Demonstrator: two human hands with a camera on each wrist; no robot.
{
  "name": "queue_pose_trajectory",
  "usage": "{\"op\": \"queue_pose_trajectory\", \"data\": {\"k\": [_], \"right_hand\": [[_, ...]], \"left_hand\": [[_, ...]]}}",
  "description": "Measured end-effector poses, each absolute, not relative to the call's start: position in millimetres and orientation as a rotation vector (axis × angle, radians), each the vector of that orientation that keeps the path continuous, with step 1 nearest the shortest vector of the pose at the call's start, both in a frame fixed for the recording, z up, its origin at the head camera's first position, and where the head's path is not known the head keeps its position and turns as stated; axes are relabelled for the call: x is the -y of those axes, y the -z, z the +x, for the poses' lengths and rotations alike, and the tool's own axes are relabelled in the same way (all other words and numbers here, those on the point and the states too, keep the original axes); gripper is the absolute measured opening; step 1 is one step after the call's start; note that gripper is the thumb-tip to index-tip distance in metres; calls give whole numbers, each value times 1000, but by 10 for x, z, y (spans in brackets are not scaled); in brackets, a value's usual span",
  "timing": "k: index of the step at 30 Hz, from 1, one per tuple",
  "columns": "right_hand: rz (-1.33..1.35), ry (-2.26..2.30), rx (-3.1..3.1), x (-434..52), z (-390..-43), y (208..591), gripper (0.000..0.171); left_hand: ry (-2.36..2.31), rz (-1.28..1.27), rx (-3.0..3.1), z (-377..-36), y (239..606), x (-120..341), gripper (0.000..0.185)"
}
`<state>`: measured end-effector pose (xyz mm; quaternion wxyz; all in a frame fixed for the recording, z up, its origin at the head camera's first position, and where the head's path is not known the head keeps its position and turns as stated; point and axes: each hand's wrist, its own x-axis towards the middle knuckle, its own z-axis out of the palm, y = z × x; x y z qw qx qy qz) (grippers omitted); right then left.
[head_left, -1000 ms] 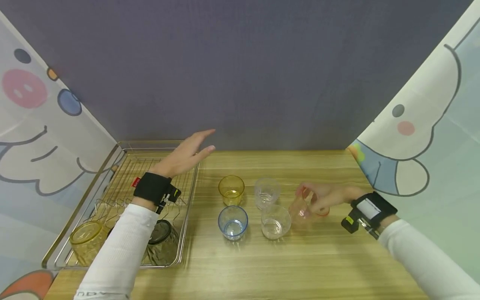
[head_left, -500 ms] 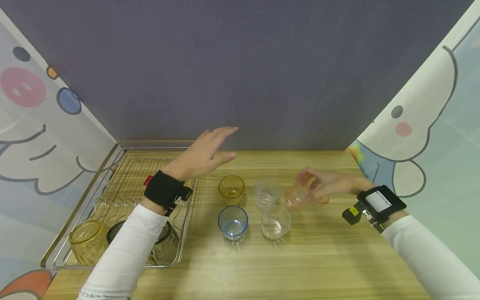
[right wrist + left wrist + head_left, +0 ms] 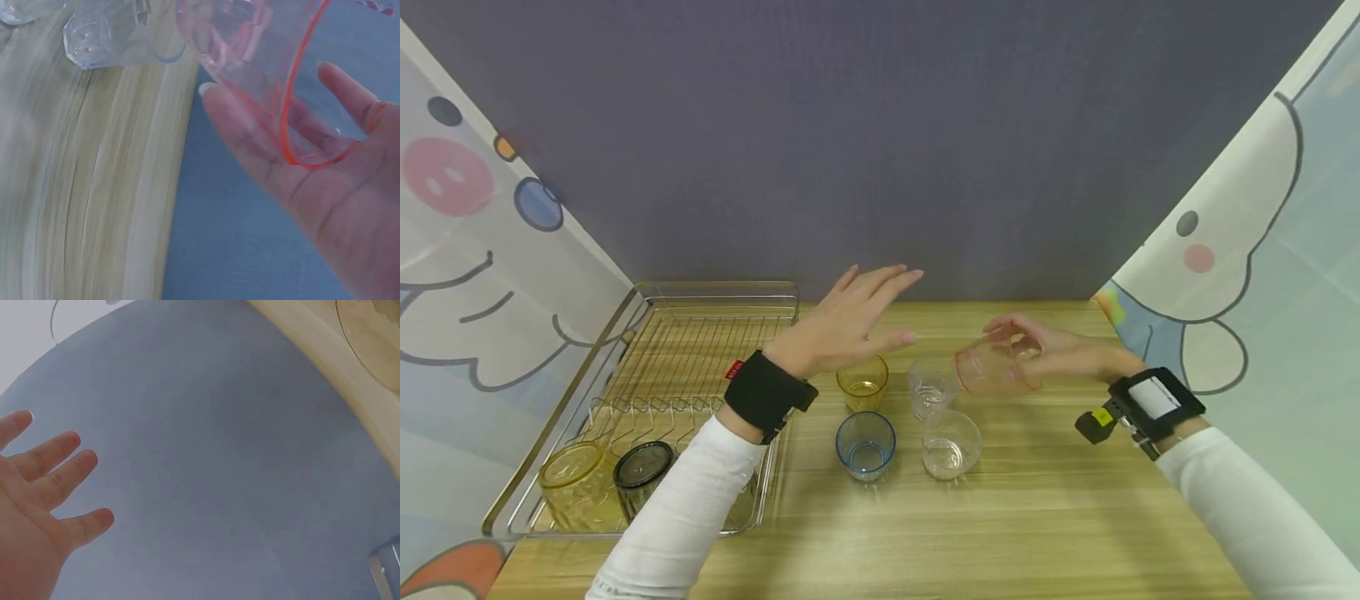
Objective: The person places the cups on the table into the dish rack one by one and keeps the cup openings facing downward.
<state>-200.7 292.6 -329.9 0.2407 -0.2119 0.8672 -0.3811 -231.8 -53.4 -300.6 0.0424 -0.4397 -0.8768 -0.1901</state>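
My right hand (image 3: 1060, 350) grips a pink glass (image 3: 981, 367) with an orange-red rim, thumb on one side and fingers round the other. The pink glass lies on its side in the grip, raised over the table; the right wrist view shows its rim toward the palm. My left hand (image 3: 842, 329) is spread flat in the air with nothing in it, palm and straight fingers showing in the left wrist view. Below it stands a yellow glass (image 3: 862, 390), partly covered. A clear glass (image 3: 931, 390), another clear glass (image 3: 951, 450) and a blue-rimmed glass (image 3: 866, 450) stand upright on the table.
A wire dish rack (image 3: 700, 333) occupies the table's left side. In its front part sit an upturned amber glass (image 3: 576, 483) and a dark glass (image 3: 643, 468); my left sleeve hides another. A grey panel (image 3: 880, 150) rises behind the wooden table (image 3: 925, 533).
My right hand has lifted the pink glass and carried it left toward the clear glasses. My left hand has moved right, from above the rack to above the yellow glass.
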Motion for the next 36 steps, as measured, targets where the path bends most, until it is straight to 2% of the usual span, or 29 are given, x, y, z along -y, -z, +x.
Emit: {"op": "queue_pose_trajectory", "data": {"k": [8,13,28,36], "right_hand": [[-571,1178,-2356,-2850,-2018,3292,63],[-549,1321,-2293,-2788,-2021,3318,68],[-656,1537,-2188,-2613,-2006,3452,58],[-603,1574,-2101,-2520,-1955,3470,57]], "left_hand": [[542,-1403,2669,-2215,3092,269,79],[511,-1435,2660,-2165,3136,99,79],[502,-1492,2400,-2149,3653,-166,74],[752,-1472,2507,-2162,3698,-142,66]]}}
